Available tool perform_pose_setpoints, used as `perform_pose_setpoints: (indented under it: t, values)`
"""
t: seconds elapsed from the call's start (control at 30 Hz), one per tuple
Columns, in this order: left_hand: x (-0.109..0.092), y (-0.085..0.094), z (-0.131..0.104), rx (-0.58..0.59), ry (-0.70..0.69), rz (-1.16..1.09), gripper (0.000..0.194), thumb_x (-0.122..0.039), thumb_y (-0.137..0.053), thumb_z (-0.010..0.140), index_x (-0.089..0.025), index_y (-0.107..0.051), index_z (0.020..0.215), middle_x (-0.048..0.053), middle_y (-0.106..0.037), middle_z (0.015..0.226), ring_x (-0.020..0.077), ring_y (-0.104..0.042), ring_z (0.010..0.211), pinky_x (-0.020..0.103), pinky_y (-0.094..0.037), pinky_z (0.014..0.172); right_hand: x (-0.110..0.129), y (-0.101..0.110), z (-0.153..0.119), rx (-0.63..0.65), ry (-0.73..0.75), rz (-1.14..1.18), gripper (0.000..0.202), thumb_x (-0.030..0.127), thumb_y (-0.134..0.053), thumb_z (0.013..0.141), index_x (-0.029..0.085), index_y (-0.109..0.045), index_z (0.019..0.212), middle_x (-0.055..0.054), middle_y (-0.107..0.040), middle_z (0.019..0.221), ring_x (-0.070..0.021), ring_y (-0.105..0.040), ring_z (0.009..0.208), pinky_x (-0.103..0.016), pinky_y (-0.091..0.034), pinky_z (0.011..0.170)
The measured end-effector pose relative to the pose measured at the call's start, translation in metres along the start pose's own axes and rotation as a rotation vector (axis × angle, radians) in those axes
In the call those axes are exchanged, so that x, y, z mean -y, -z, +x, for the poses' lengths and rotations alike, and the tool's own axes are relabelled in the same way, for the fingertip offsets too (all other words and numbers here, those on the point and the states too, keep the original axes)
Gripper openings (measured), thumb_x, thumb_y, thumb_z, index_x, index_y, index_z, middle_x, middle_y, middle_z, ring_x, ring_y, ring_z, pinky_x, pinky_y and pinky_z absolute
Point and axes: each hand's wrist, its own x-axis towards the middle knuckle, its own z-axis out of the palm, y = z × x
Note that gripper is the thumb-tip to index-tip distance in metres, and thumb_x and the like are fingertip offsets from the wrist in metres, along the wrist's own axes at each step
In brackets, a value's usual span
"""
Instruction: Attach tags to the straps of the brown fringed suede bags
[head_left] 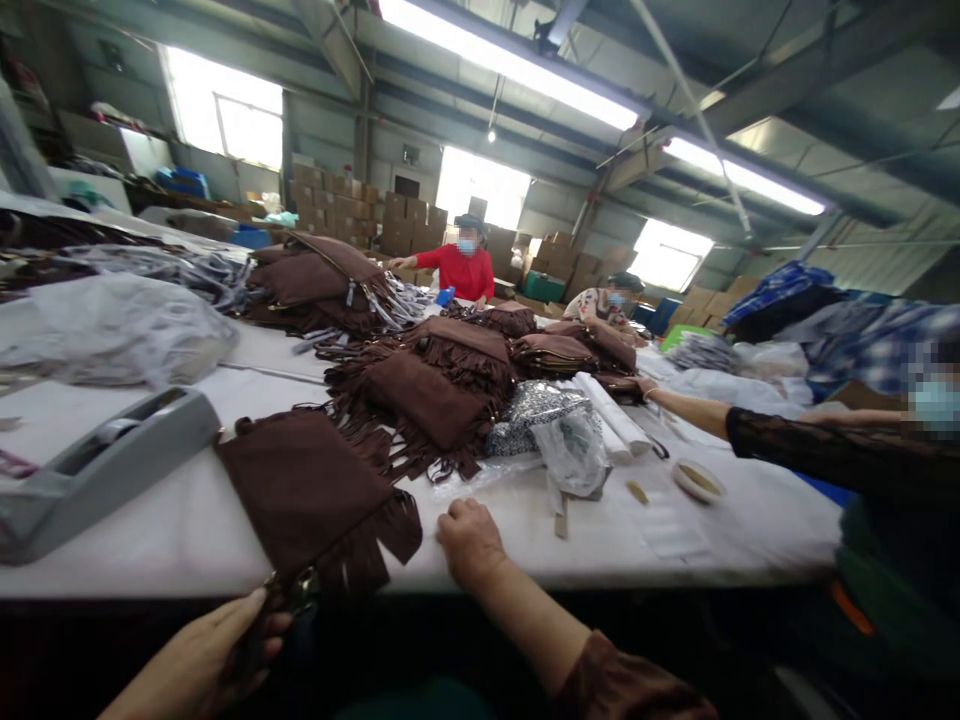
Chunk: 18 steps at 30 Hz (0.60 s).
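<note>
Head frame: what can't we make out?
All in the head view:
Left grip: closed at the bag's near corner; what exactly its fingers pinch is lost in shadow.
Right grip: palm hidden by the back of the hand; can't tell if it holds anything.
Pile: lower bags hidden by upper ones.
Dispenser: end cut off by left edge.
Co-worker at right: cut off by right edge.

No readable text, label, brand, number or sign anywhere
</note>
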Motion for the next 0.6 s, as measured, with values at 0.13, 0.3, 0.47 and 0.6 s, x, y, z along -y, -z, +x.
perform_pose_setpoints:
  t: [0.13,0.3,0.47,0.6]
  values:
    - [0.006,0.01,-0.015,0.169,0.124,-0.244,0.035,-0.05,-0.077,0.077,-0.023,-0.071,0.098,0.0,-0.074,0.076,0.0171,-0.067,0.068,0.025,-0.056,0.056,0.001,-0.007,0.003,-0.022,0.043,0.041,0.018,0.01,-0.055,0.086,0.011,-0.072,0.085,-0.017,-0.069,0.099,-0.027,-0.06,0.096,-0.038,-0.041,0.084]
    - [0.004,0.007,-0.041,0.246,0.078,-0.291,0.062,-0.052,-0.093,0.055,-0.018,-0.069,0.101,-0.004,-0.059,0.069,0.0116,-0.057,0.059,0.023,-0.054,0.054,0.041,-0.007,-0.008,0.044,-0.132,0.832,0.023,0.026,-0.056,0.089,0.014,-0.068,0.074,-0.005,-0.066,0.072,-0.0164,-0.059,0.069,-0.028,-0.042,0.067]
    - [0.001,-0.008,-0.051,0.37,0.039,-0.32,0.059,-0.059,-0.086,0.063,-0.015,-0.067,0.096,-0.009,-0.04,0.061,0.006,-0.04,0.051,0.02,-0.044,0.052,0.113,-0.026,-0.026,0.371,-0.287,1.596,0.042,0.054,-0.075,0.069,0.013,-0.065,0.072,0.0,-0.059,0.058,-0.0106,-0.049,0.049,-0.024,-0.038,0.052]
    - [0.009,-0.006,-0.047,0.426,-0.016,-0.281,0.053,-0.059,-0.081,0.07,-0.014,-0.064,0.091,-0.009,-0.038,0.059,0.0048,-0.031,0.049,0.017,-0.034,0.048,0.152,-0.046,-0.027,0.358,-0.408,1.658,0.055,0.064,-0.08,0.058,0.013,-0.062,0.071,0.001,-0.056,0.054,-0.0102,-0.048,0.047,-0.024,-0.038,0.049]
